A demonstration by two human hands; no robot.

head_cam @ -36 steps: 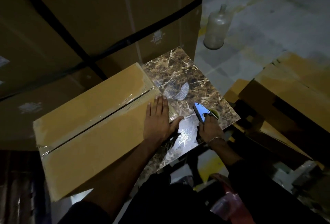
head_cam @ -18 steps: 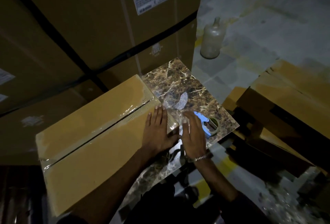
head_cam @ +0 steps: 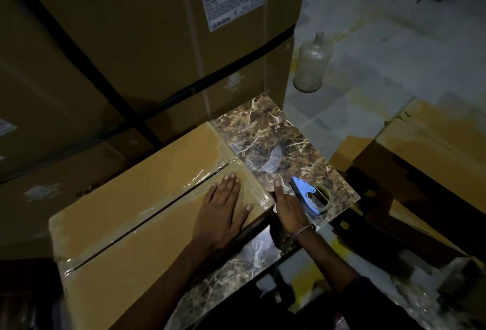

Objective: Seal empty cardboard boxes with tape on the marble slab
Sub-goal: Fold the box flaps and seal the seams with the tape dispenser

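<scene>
Head view: the box (head_cam: 147,227) lies on the slab (head_cam: 278,143), its long axis running from lower left to upper right, with clear tape (head_cam: 163,203) already along the centre seam. The left hand (head_cam: 223,208) presses flat on the box top at its right end, fingers straight over the tape, holding nothing. The right hand (head_cam: 288,206) is flat too, fingers straight, set against the box's right end face just below the top edge, apparently smoothing the tape tail down there. The dispenser (head_cam: 310,197) lies on the slab just right of that hand, ungripped. Judging by this, the right hand is the nearer one to pick the dispenser up again; the seam end sits between the two hands
</scene>
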